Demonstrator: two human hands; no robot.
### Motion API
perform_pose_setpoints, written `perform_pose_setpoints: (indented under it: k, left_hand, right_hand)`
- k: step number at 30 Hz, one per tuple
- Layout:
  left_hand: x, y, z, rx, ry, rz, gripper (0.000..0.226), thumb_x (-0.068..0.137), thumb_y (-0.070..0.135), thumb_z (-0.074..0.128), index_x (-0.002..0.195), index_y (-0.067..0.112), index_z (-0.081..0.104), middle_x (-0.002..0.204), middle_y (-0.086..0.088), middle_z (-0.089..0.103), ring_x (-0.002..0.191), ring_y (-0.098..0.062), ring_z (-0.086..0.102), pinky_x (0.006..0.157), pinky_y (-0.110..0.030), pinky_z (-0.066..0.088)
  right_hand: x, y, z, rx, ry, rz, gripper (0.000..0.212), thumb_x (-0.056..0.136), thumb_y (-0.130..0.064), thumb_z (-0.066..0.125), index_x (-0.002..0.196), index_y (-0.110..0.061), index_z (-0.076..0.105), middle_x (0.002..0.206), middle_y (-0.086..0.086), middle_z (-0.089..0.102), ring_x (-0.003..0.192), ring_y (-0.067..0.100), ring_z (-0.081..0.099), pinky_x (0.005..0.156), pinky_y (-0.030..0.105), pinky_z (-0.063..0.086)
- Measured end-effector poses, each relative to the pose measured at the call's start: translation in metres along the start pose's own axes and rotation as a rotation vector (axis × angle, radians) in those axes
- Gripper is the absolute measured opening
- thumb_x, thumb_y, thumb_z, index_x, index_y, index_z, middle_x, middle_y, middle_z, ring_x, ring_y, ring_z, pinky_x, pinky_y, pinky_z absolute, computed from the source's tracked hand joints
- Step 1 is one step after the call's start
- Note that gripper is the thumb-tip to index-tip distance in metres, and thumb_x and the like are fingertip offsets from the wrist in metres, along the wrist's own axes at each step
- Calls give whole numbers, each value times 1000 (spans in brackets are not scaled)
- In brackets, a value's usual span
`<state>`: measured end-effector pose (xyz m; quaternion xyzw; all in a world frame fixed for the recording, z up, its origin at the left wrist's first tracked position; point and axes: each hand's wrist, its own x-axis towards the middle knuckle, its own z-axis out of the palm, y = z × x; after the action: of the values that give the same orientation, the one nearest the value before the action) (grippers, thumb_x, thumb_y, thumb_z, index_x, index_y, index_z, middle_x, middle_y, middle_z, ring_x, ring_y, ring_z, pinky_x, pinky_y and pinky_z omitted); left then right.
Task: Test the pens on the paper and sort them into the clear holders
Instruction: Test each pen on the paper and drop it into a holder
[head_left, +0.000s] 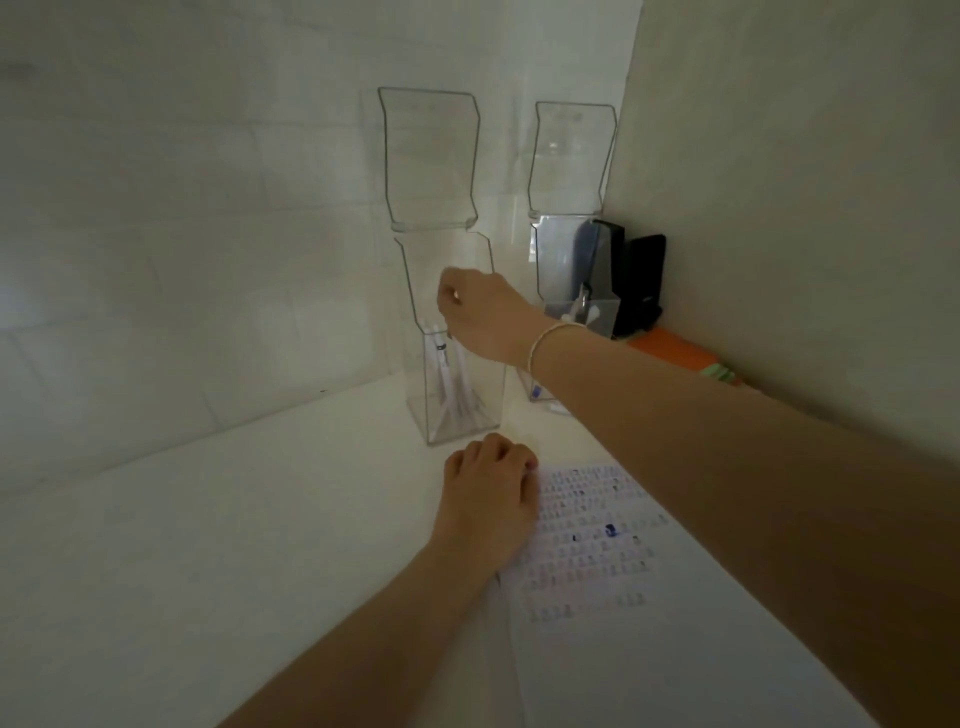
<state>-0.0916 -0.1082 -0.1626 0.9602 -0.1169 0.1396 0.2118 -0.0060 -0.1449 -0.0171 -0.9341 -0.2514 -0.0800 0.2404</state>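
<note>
Right hand, fingers curled over the pens in the left clear holder, near the surface's back edge; left hand, loosely curled, pins the paper; pens likely light, stiff, best pinched mid-barrel.

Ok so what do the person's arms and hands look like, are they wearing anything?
Both forearms are bare, with no sleeves or gloves in view. The right hand has a thin, pale bracelet around its wrist. The left hand and its wrist show no jewellery or watch.

Holders clear glossy plastic; paper matt white; counter smooth white; black glossy stapler at 2 o'clock.
</note>
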Motion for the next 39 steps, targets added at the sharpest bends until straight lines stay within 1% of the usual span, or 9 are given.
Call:
perform_pose_setpoints:
  k: [4,8,10,14,18,25,32,37,39]
  left_hand:
    - [0,-3,4,-11,23,11,54,82,42,16,107,21,60,109,1,54,102,-20,50,92,-33,33]
    - [1,-4,5,-22,18,-5,41,85,35,29,109,21,59,109,1,53,102,-19,48,92,-32,33]
    - [1,-4,6,-21,29,3,49,83,39,21,108,21,59,108,1,53,101,-19,49,91,-32,34]
    - [1,-4,8,-8,53,15,60,77,43,13,104,20,61,103,0,55,97,-20,51,87,-33,37]
    - [1,-4,8,0,71,15,55,78,41,17,101,18,62,101,-1,57,94,-22,52,85,-35,39]
    - [1,-4,8,-1,79,27,58,77,42,14,104,19,60,103,0,55,97,-21,50,87,-34,37]
    - [1,-6,8,4,61,50,59,76,41,12,105,19,60,105,0,54,98,-20,50,89,-33,36]
    - [1,2,1,53,236,138,35,87,32,34,98,18,64,100,-1,62,95,-20,58,90,-38,42]
    - [1,14,-5,16,303,215,34,93,35,36,103,18,63,103,1,63,97,-17,58,91,-36,40]
  right_hand:
    - [-5,6,-15,62,31,-2,28,92,-12,43,97,1,67,90,18,69,67,17,55,56,22,44]
    - [-11,26,-48,405,705,1,22,86,-12,47,79,3,62,70,16,62,59,21,55,57,28,47]
    - [-25,50,-48,424,840,86,24,87,-13,46,65,-3,52,60,11,52,55,14,47,54,22,40]
    - [-69,106,-7,-4,428,294,33,93,-16,46,60,-20,43,60,-1,45,55,10,41,49,17,29]
    - [-91,135,28,-297,8,279,25,90,-18,51,112,-12,61,106,9,58,95,23,51,79,31,42]
    - [-78,137,31,-434,-120,244,29,90,-7,48,118,-6,54,117,13,50,108,28,49,90,34,42]
    - [-72,135,16,-328,-216,367,6,86,-13,57,88,-9,60,96,10,59,88,24,58,75,30,46]
    - [-79,115,-5,534,350,462,12,83,-8,66,85,-12,55,87,11,62,74,22,62,73,34,54]
    - [-87,104,-12,1014,357,534,6,88,-3,60,91,-5,56,89,17,62,74,25,67,70,38,58]
